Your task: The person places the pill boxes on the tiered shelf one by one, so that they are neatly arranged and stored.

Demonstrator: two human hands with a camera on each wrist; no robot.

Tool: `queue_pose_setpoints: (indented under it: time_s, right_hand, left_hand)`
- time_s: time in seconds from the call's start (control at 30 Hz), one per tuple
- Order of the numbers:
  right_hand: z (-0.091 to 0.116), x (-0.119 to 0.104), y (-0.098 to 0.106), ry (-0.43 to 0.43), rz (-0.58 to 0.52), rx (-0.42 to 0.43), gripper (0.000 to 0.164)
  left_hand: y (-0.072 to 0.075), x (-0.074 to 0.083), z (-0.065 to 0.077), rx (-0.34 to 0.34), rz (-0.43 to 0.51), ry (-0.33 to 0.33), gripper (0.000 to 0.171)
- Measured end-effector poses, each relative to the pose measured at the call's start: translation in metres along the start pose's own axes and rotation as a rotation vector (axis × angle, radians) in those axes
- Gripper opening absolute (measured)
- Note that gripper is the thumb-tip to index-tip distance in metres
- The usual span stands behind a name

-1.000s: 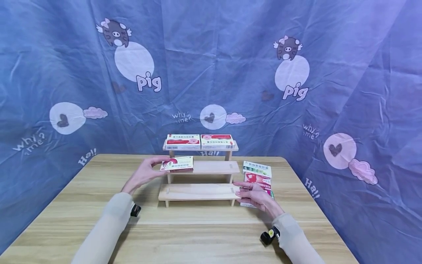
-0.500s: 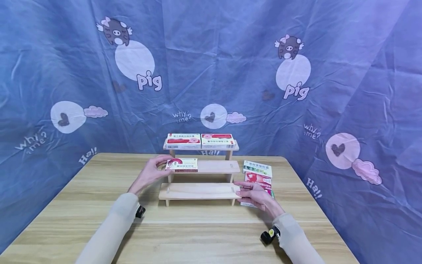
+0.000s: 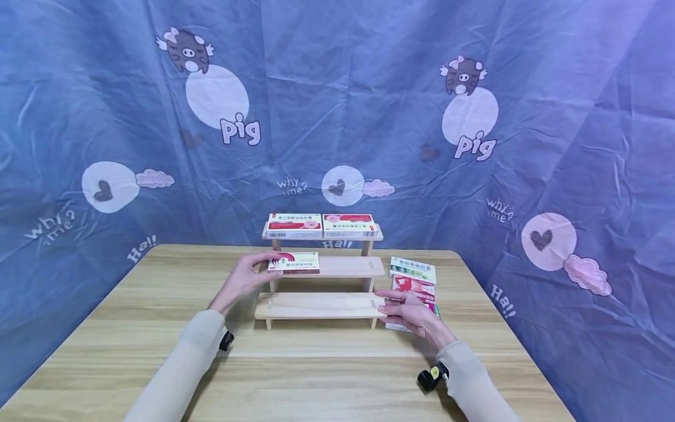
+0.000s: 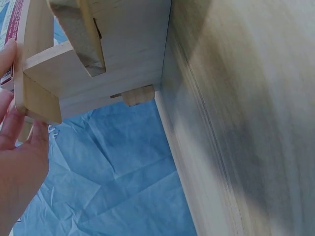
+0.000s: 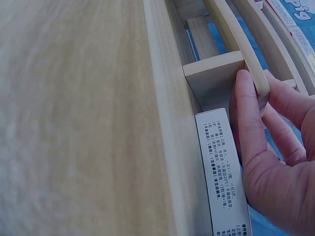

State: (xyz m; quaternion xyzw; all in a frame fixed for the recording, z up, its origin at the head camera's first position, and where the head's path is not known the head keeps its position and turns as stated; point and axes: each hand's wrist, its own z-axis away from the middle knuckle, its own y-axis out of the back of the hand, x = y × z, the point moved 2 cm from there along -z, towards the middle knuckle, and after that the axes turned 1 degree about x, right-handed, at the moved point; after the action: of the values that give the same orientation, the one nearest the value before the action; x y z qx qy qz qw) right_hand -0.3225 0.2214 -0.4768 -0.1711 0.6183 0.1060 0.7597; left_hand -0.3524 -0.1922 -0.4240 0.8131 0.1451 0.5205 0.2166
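A white medicine box [image 3: 303, 264] with red rings lies on the left end of the middle step of a wooden display rack [image 3: 321, 305]. My left hand [image 3: 245, 278] holds this box by its left end, thumb in front and fingers behind. In the left wrist view, the fingertips [image 4: 6, 55] are right at the box and the step's end. My right hand [image 3: 416, 316] pinches the right end of the rack's lowest step, thumb on one face and fingers on the other, as the right wrist view shows.
Two red-and-white medicine boxes [image 3: 295, 225] lie side by side on the top step. Right of the rack, several more medicine boxes [image 3: 413, 269] lie in a column on the wooden table [image 3: 316, 381], partly behind my right hand. A blue printed curtain [image 3: 337, 117] hangs behind.
My left hand has moved right with the medicine box, which has slid inward and turned straighter along the middle step. My right hand has kept its place on the lowest step.
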Motion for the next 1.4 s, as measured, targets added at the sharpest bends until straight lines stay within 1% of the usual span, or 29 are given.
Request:
queue_pose_setpoints:
  time_s: [0.2, 0.37, 0.43, 0.77, 1.1, 1.3, 1.4]
  right_hand:
    - [0.0009, -0.0011, -0.0004, 0.006, -0.004, -0.002, 0.058]
    - [0.0013, -0.0006, -0.001, 0.0, -0.009, 0.0, 0.057]
    - [0.0013, -0.0005, -0.001, 0.001, -0.008, 0.002, 0.057]
    - [0.0005, 0.0001, -0.0006, 0.005, 0.006, 0.004, 0.055]
    - [-0.001, 0.0013, 0.0015, 0.008, 0.014, 0.007, 0.055]
    - [-0.0012, 0.0009, 0.0015, 0.011, 0.012, 0.005, 0.055]
    - [-0.0013, 0.0016, 0.0019, 0.013, 0.011, 0.001, 0.055]
  left_hand:
    - [-0.0003, 0.0013, -0.0005, 0.005, 0.047, 0.012, 0.056]
    - [-0.0005, 0.0004, -0.0005, 0.026, 0.096, -0.012, 0.056]
    - [-0.0006, 0.0, -0.0006, 0.039, 0.107, -0.013, 0.055]
    - [-0.0009, -0.003, -0.0005, 0.067, 0.073, 0.028, 0.056]
    - [-0.0008, -0.0037, -0.0024, 0.085, 0.095, 0.032, 0.063]
    - [-0.0008, -0.0033, -0.0025, 0.088, 0.096, 0.027, 0.066]
    - [-0.001, -0.0039, -0.0029, 0.084, 0.094, 0.024, 0.071]
